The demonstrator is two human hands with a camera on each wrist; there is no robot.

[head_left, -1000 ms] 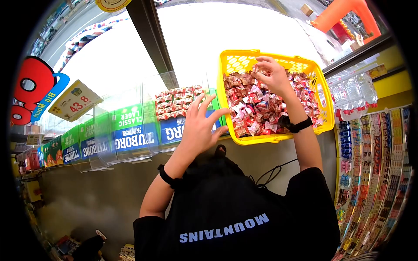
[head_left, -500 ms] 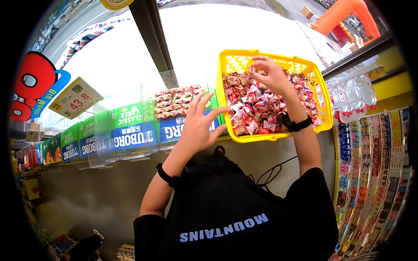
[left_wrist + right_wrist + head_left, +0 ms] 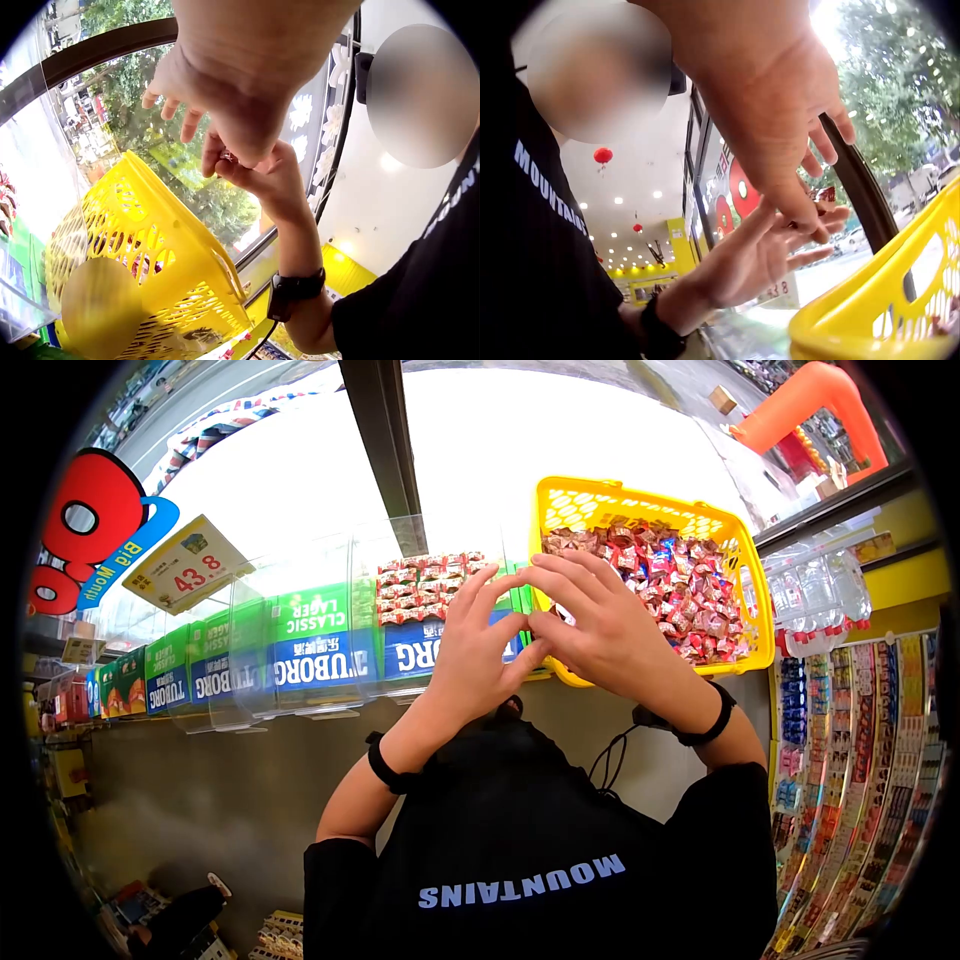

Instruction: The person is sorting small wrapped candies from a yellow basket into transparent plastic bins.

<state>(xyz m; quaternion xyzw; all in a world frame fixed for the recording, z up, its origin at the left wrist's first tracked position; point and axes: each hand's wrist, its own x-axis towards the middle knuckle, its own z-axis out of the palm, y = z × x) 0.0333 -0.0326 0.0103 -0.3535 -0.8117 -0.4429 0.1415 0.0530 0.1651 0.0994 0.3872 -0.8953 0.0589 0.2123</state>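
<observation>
In the head view my two hands meet just left of the yellow basket (image 3: pixel 762 595), fingertips close together. The right hand (image 3: pixel 615 625) overlaps the basket's near left corner. Between its thumb and finger it pinches a small red-wrapped candy (image 3: pixel 825 196), seen in the right wrist view but hidden from above. My left hand (image 3: pixel 478 655) has its fingers spread and extended, its thumb and forefinger right at the right fingertips. Loose wrapped candies (image 3: pixel 690 595) fill the basket. To the left, red-and-white wrapped candies (image 3: pixel 415 595) lie in neat rows inside a clear bin.
Clear plastic bins (image 3: pixel 300 570) stand in a line along green-and-blue Tuborg cartons (image 3: pixel 320 645). A price sign (image 3: pixel 190 565) rises at left. Bottled water (image 3: pixel 815 595) and a rack of small packets (image 3: pixel 860 760) are on the right. A window post (image 3: pixel 383 455) stands behind.
My right hand has moved left from over the basket's candies to the left hand, carrying a candy. The left hand stays near the basket's left edge.
</observation>
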